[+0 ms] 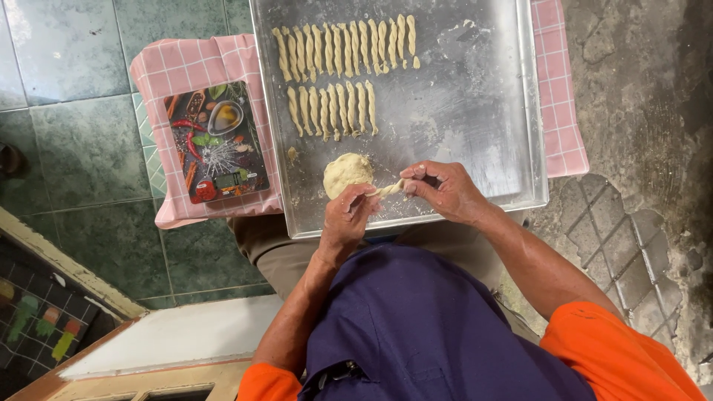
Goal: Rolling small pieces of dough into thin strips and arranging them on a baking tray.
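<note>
Now — dough strip (390,188) between both hands

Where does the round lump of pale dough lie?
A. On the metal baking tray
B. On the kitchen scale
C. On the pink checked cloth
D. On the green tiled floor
A: the round lump of pale dough rests on the metal baking tray, beside the left hand.

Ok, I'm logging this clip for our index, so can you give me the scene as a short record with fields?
left hand: pinches one end of a dough strip
right hand: pinches the strip's other end
dough ball: on the tray, beside the left hand
metal tray: holds two rows of twisted dough pieces
kitchen scale: left of the tray, on a pink checked cloth
</note>
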